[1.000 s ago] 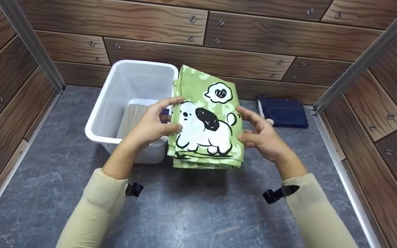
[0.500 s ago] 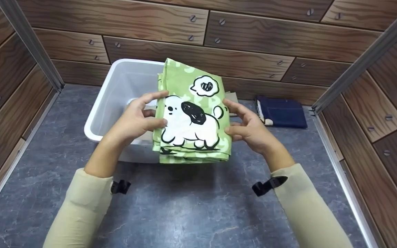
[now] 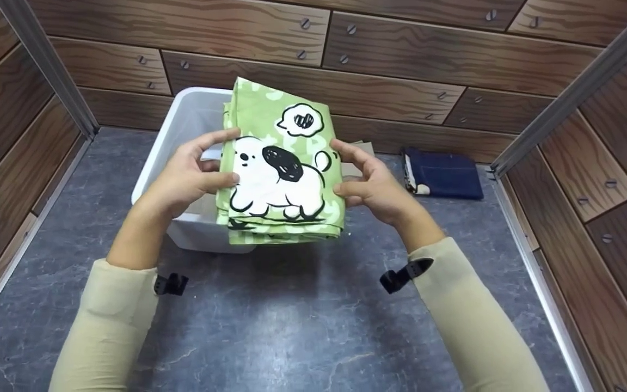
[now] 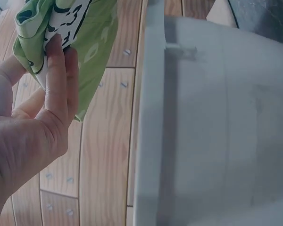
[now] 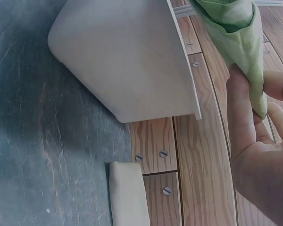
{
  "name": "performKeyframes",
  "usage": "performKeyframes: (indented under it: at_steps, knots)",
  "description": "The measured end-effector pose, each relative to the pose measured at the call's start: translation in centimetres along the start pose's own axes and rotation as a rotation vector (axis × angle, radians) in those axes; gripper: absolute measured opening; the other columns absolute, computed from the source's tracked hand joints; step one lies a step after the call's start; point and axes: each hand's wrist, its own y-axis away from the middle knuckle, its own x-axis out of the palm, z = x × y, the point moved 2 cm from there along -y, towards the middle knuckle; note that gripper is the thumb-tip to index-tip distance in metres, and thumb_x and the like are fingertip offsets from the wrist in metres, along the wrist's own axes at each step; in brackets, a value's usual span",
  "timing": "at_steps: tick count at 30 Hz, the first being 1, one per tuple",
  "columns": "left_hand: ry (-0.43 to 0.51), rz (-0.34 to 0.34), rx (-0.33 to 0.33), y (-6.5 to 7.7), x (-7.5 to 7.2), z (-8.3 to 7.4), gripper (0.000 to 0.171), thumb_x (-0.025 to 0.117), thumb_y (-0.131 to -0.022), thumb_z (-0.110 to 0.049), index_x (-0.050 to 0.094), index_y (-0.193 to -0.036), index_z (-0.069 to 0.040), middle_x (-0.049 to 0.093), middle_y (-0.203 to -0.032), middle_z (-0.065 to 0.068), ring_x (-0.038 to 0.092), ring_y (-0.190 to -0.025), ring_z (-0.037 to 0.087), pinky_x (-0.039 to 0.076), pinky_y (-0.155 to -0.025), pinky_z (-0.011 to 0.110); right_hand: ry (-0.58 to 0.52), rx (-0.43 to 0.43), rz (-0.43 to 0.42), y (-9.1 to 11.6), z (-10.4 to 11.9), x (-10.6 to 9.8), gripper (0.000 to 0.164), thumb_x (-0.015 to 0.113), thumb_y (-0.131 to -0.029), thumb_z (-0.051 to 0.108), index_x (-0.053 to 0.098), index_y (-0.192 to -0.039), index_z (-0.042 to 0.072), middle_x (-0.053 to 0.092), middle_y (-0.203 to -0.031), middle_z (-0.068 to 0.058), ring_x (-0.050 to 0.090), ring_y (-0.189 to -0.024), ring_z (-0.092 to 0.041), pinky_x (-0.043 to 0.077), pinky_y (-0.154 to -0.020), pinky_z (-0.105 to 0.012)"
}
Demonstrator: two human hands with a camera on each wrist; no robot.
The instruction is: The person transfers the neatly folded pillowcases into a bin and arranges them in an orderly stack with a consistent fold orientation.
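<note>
A folded green cloth point(image 3: 283, 179) with a white cartoon dog printed on it hangs in both hands, tilted, above the right part of a white plastic bin point(image 3: 155, 142). My left hand point(image 3: 185, 174) pinches its left edge between thumb and fingers. On the opposite edge my right hand point(image 3: 376, 185) grips it the same way. In the left wrist view the cloth point(image 4: 92, 56) is higher than the bin rim point(image 4: 151, 122). The right wrist view shows its folded layers narrowing to the pinched corner point(image 5: 250, 75). Most of the bin's inside is hidden behind the cloth and left hand.
Folded navy fabric point(image 3: 447, 174) lies on the grey floor point(image 3: 292, 326) at the right, near the back wall. A beige folded item point(image 5: 127, 193) lies on the floor beside the bin. Wood-patterned walls point(image 3: 389, 81) enclose the back and both sides.
Both hands have carried the green cloth leftward and slightly away, from beside the bin to above it. The beige item on the floor has come into view behind it.
</note>
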Motion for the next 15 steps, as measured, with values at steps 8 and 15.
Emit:
performKeyframes:
  at_steps: [8,15]
  knots:
    - [0.022,-0.007,-0.029,-0.2,-1.3,0.4,0.077,0.063,-0.083,0.015,0.040,-0.152,-0.011,0.055,-0.129,0.021,0.069,-0.100,0.022,0.062,-0.074,0.038,0.027,0.022,-0.018,-1.2,0.2,0.9,0.082,0.066,-0.082,-0.013,0.039,-0.153,0.020,0.039,-0.141,-0.012,0.068,-0.102,-0.035,0.062,-0.072,-0.045]
    - [0.040,-0.016,-0.025,-0.2,-2.4,1.0,0.076,0.061,-0.083,0.016,0.041,-0.151,-0.010,0.052,-0.133,0.018,0.068,-0.101,0.021,0.062,-0.073,0.037,0.008,0.014,-0.015,-1.9,0.0,1.9,0.081,0.064,-0.082,-0.013,0.040,-0.153,0.018,0.039,-0.140,-0.012,0.068,-0.099,-0.033,0.062,-0.071,-0.045]
